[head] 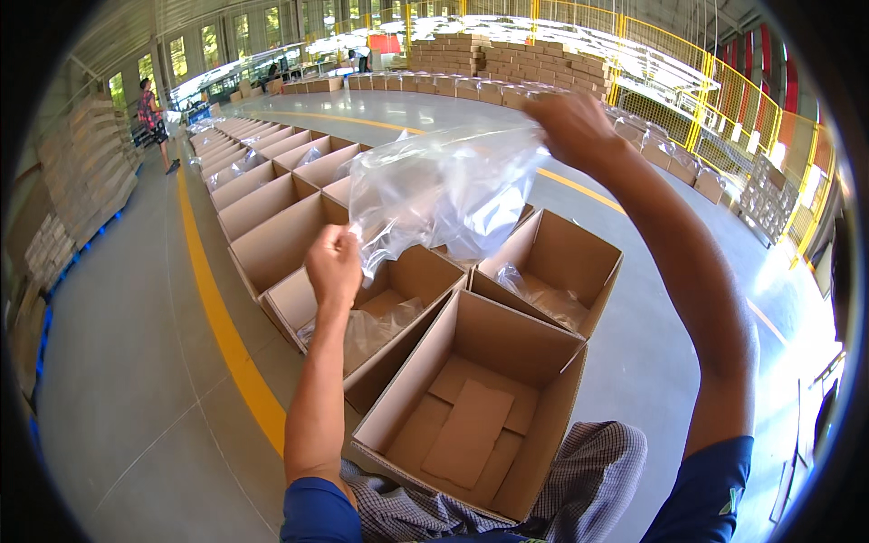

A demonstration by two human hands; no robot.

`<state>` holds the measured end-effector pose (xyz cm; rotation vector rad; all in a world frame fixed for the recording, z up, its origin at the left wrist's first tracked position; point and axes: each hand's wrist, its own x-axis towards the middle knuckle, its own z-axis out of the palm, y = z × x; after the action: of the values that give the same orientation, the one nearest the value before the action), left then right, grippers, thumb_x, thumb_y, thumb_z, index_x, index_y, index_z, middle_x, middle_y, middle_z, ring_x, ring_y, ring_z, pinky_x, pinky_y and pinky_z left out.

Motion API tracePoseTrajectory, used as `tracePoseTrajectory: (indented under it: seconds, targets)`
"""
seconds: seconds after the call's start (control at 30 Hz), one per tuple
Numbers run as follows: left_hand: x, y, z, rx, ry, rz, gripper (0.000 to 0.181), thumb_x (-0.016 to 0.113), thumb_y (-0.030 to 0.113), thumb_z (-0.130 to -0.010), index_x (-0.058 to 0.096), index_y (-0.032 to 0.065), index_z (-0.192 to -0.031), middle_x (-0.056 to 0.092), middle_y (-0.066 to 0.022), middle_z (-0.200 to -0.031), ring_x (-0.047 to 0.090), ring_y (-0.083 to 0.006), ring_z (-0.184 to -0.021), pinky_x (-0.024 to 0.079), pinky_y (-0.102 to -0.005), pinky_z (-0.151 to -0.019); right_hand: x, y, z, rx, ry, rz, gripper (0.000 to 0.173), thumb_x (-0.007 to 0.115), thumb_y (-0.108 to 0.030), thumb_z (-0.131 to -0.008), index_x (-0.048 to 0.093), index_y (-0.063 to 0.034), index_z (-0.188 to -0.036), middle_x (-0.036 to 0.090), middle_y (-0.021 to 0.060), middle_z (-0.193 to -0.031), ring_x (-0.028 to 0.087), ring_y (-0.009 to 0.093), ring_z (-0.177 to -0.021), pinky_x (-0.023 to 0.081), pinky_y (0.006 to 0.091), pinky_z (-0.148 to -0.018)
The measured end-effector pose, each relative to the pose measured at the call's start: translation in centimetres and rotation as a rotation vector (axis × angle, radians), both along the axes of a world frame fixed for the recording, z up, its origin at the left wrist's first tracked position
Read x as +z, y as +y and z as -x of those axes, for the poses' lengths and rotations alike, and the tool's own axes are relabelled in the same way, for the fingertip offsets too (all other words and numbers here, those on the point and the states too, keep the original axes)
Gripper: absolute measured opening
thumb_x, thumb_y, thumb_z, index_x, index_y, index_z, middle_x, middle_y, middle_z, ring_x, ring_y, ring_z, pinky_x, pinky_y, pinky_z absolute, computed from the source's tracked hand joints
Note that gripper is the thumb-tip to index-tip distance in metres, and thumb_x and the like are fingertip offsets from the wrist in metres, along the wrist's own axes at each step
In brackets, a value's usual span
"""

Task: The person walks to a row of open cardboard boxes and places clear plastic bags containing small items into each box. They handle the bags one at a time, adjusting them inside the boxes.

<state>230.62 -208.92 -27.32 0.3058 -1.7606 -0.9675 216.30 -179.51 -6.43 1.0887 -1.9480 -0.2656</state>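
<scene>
A clear plastic bag (441, 183) is stretched between my two raised hands, above the open cardboard boxes. My left hand (334, 265) pinches its lower left edge. My right hand (574, 129), slightly blurred, grips its upper right corner. Directly before me stands an open cardboard box (516, 332) with a loose flat piece of cardboard (470, 431) on its bottom. Behind it to the left, another open box (434, 271) holds crumpled clear plastic (380, 326). The box to the right (577, 254) also has clear plastic (550, 298) inside. The bag hides parts of the boxes behind it.
Rows of open cardboard boxes (271, 224) run away to the far left. A yellow floor line (204, 278) passes along their left side. Stacked cartons (543, 64) and a yellow mesh fence (699, 102) stand at the back. A person (151, 119) stands at far left near stacked cardboard (88, 156).
</scene>
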Motion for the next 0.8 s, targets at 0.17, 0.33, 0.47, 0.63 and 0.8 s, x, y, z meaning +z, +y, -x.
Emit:
tracePoseTrajectory:
  seconds: [0.17,0.33,0.47,0.63,0.8]
  targets:
    - [4.1,1.8,-3.0,-0.011,0.204,0.144,0.006,0.062,0.0,-0.083,0.063,0.0009,-0.089,0.063,-0.0077,-0.072,0.058,-0.0138,-0.063,0.046,-0.0275,-0.06,-5.0,4.1,3.1,-0.299,-0.37,0.123,0.02,0.071,-0.019,-0.074,0.062,-0.0072,-0.087,0.066,0.0132,-0.084,0.063,0.033,-0.085,0.048,0.0439,-0.069]
    - [5.4,1.9,-3.7,0.167,0.254,0.38,0.009,0.065,-0.001,-0.08,0.063,0.0029,-0.088,0.064,-0.0105,-0.077,0.062,-0.024,-0.066,0.049,-0.0319,-0.061,-8.8,3.4,3.7,-0.334,-0.468,0.15,0.034,0.078,-0.025,-0.069,0.06,-0.0079,-0.092,0.068,0.0103,-0.088,0.063,0.032,-0.087,0.048,0.0422,-0.072]
    - [5.9,1.8,-3.8,0.181,0.253,0.392,0.01,0.068,0.003,-0.081,0.066,0.0037,-0.091,0.066,-0.0088,-0.08,0.063,-0.0183,-0.068,0.05,-0.0289,-0.064,-10.4,3.1,3.5,-0.378,-0.532,0.122,0.033,0.077,-0.025,-0.069,0.063,-0.0077,-0.093,0.067,0.0114,-0.086,0.064,0.031,-0.085,0.048,0.0411,-0.072]
    - [6.6,6.9,-3.7,0.309,0.136,0.589,0.035,0.064,-0.002,-0.076,0.061,0.0067,-0.11,0.054,-0.0119,-0.112,0.055,-0.0302,-0.101,0.044,-0.0395,-0.087,-12.2,2.3,1.1,-0.089,-1.474,0.369,0.023,0.067,-0.026,-0.081,0.067,-0.0051,-0.092,0.064,0.0035,-0.075,0.06,0.013,-0.069,0.048,0.0273,-0.06]
    - [3.0,15.3,-2.3,-0.464,0.275,0.758,0.03,0.067,0.004,-0.071,0.063,0.002,-0.101,0.063,-0.014,-0.099,0.061,-0.0308,-0.09,0.049,-0.0377,-0.077,-14.8,2.0,-1.9,0.438,-1.647,1.102,0.015,0.059,-0.018,-0.088,0.064,-0.004,-0.093,0.058,-0.0015,-0.073,0.049,0.007,-0.062,0.04,0.0214,-0.056]
